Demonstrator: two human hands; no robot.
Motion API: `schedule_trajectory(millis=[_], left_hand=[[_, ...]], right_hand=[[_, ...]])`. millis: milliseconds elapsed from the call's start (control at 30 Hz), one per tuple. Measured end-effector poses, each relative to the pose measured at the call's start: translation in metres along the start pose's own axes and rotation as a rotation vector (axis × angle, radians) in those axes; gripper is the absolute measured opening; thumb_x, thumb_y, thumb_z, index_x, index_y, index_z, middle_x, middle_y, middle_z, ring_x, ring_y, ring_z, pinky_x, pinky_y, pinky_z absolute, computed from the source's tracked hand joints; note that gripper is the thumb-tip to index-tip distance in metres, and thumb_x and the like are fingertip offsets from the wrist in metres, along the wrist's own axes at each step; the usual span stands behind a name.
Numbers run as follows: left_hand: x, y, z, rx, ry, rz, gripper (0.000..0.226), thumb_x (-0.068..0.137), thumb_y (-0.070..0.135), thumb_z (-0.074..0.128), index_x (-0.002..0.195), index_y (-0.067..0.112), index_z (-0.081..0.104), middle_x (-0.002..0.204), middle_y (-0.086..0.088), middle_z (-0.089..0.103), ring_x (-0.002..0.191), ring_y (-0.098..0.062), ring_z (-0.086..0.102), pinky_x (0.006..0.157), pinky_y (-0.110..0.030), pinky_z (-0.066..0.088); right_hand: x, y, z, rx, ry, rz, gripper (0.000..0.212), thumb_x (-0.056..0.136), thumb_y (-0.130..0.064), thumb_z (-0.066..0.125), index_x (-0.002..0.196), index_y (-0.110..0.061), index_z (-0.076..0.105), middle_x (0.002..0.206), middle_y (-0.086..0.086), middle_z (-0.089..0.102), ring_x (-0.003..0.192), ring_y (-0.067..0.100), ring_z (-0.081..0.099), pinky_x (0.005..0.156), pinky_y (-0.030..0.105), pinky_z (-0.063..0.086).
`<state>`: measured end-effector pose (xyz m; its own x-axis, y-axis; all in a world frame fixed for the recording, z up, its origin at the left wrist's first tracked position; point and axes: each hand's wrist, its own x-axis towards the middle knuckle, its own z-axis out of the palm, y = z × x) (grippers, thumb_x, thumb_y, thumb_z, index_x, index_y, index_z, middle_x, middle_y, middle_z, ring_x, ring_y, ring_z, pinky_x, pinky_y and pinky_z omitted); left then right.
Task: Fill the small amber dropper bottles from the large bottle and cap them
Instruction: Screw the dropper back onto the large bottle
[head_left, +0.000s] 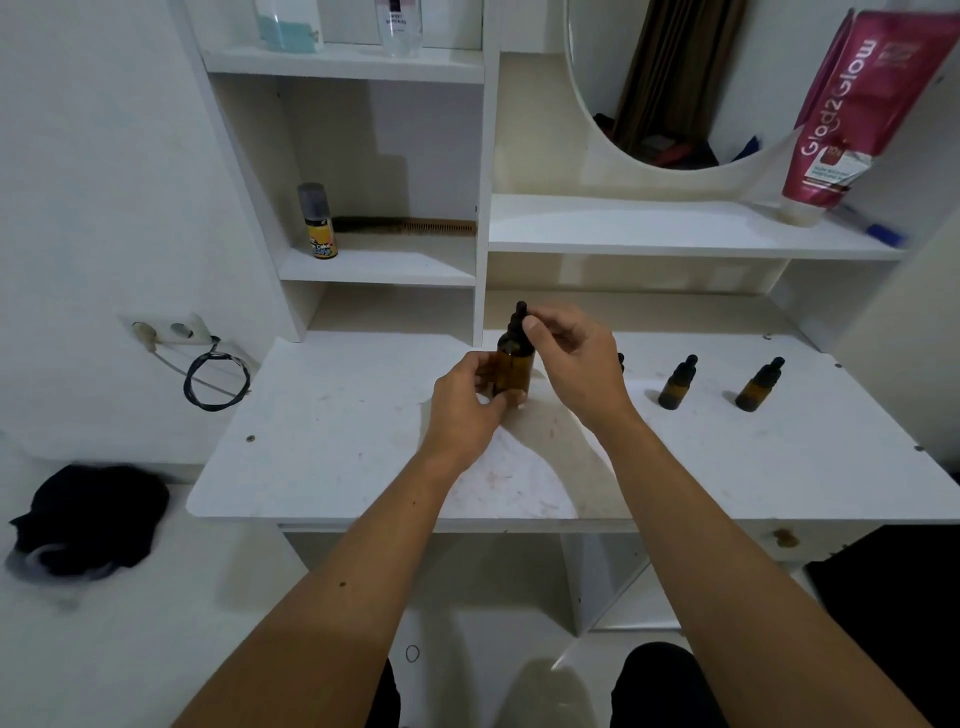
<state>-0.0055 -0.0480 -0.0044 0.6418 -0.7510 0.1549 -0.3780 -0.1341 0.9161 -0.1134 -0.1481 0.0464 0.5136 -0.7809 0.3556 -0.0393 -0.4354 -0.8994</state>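
Two hands on the large amber glass bottle with black dropper cap (514, 364), standing upright mid-bench. Your left hand (467, 405) wraps its lower body and steadies it on the white laminate bench (332, 447). Your right hand (576, 358) pinches the black cap near the top with thumb and forefinger.

Step, as I read it: uncapping the big bottle, so filling hasn't begun. Can't tell from here whether the cap is loose or tight.

Small amber dropper bottles with black caps sit to your right, both capped: one (677, 382), another (759, 384) further right. A third black cap tip peeks out just behind your right hand.

Next move calls for a firm left-hand hold while you twist, then lift the dropper straight up.

Readable text: "Glad2Glow" on the pink squeeze tube (852, 104), upper right shelf. Yellow-labelled spray can (318, 221) on the left shelf: label unreadable.
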Motion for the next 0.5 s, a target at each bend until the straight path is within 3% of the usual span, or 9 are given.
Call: schedule_trajectory(millis=[67, 167, 300, 433, 500], left_hand=[[0.0007, -0.0012, -0.0004, -0.009, 0.001, 0.007, 0.05, 0.087, 0.023, 0.083, 0.131, 0.02, 0.059, 0.118, 0.008, 0.066, 0.109, -0.011, 0.061, 0.093, -0.012, 0.046], [0.0006, -0.0022, -0.0007, -0.008, 0.004, 0.016, 0.051, 0.087, 0.022, 0.083, 0.131, 0.02, 0.059, 0.115, 0.012, 0.063, 0.109, -0.01, 0.06, 0.09, -0.008, 0.044], [0.0004, -0.0007, 0.001, 0.008, 0.009, -0.004, 0.052, 0.087, 0.025, 0.083, 0.133, 0.021, 0.058, 0.122, 0.007, 0.066, 0.109, -0.009, 0.059, 0.097, -0.017, 0.045], [-0.0002, 0.0, 0.0003, 0.009, 0.009, 0.003, 0.051, 0.088, 0.023, 0.082, 0.133, 0.02, 0.059, 0.123, 0.007, 0.066, 0.108, -0.008, 0.059, 0.098, -0.018, 0.044], [-0.0009, 0.0003, -0.0002, 0.009, 0.004, 0.007, 0.051, 0.088, 0.023, 0.082, 0.134, 0.019, 0.059, 0.122, 0.009, 0.065, 0.108, -0.007, 0.058, 0.098, -0.016, 0.044]], right_hand=[[0.0001, 0.0001, -0.0005, 0.019, -0.005, 0.021, 0.018, 0.097, -0.023, 0.076, 0.114, -0.018, 0.078, 0.105, -0.004, 0.08, 0.102, 0.011, 0.076, 0.099, 0.038, 0.062], [0.0015, 0.0007, -0.0002, 0.059, -0.002, 0.049, 0.021, 0.092, -0.025, 0.082, 0.111, -0.017, 0.077, 0.102, -0.002, 0.081, 0.099, 0.013, 0.077, 0.097, 0.038, 0.063], [0.002, 0.0006, -0.0009, 0.009, -0.03, -0.006, 0.021, 0.102, -0.02, 0.07, 0.121, -0.019, 0.078, 0.107, -0.008, 0.079, 0.104, 0.006, 0.075, 0.099, 0.032, 0.061], [0.003, 0.0007, -0.0001, 0.031, -0.03, 0.028, 0.019, 0.091, -0.024, 0.083, 0.109, -0.021, 0.077, 0.1, -0.008, 0.08, 0.098, 0.006, 0.076, 0.094, 0.028, 0.062], [0.0043, 0.0012, -0.0001, 0.046, -0.037, 0.041, 0.024, 0.092, -0.027, 0.083, 0.113, -0.02, 0.076, 0.104, -0.005, 0.08, 0.101, 0.01, 0.076, 0.095, 0.03, 0.062]])
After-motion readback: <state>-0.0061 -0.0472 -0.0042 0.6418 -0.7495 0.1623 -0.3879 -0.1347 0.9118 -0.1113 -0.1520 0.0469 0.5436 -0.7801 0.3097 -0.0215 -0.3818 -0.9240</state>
